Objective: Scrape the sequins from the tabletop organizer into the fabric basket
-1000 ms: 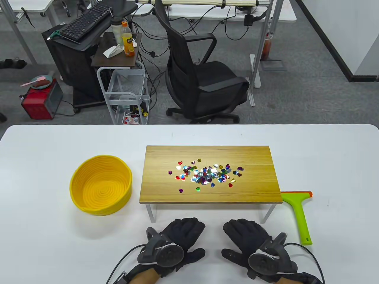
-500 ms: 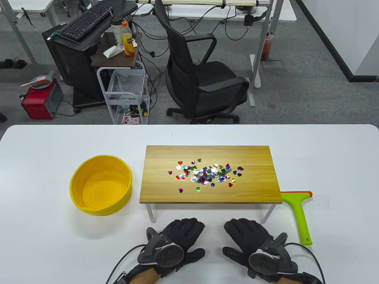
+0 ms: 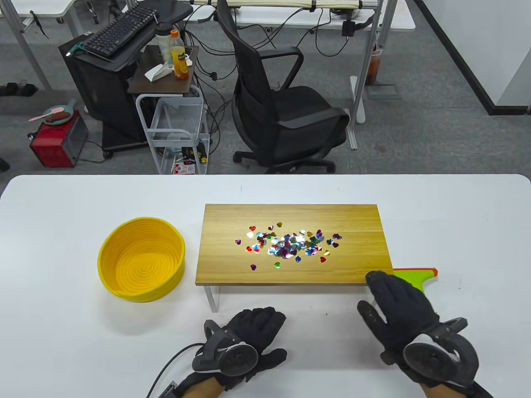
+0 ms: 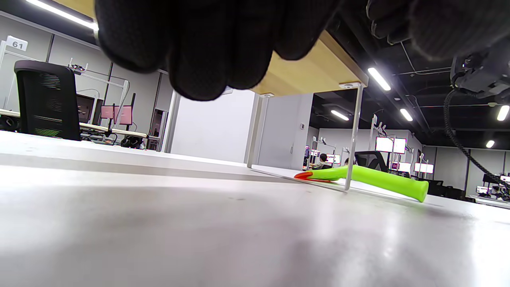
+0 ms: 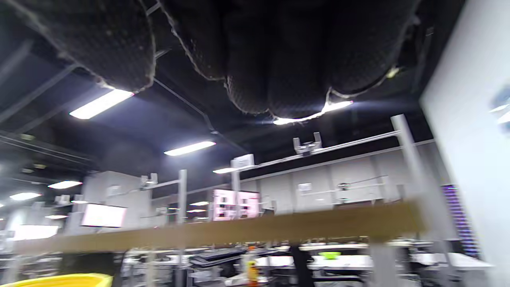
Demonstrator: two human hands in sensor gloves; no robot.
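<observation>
Many small coloured heart sequins (image 3: 290, 244) lie in a loose pile on the wooden tabletop organizer (image 3: 352, 219). The empty yellow fabric basket (image 3: 103, 248) stands to its left. A green squeegee (image 3: 419, 275) lies by the organizer's right front corner; my right hand (image 3: 383, 296) hovers over its handle with fingers stretched out, holding nothing. In the left wrist view the squeegee (image 4: 378, 179) lies untouched on the table. My left hand (image 3: 265, 331) rests flat on the table in front of the organizer.
The organizer stands on thin white legs (image 4: 354, 135) with a gap beneath it. The white table (image 3: 83, 340) stretches around it. An office chair (image 3: 286, 107) and a cart (image 3: 178, 124) stand beyond the far edge. The right wrist view is blurred.
My right hand has moved right and forward from its resting place to above the squeegee handle, now covering most of it. The left hand, sequins and basket have not moved.
</observation>
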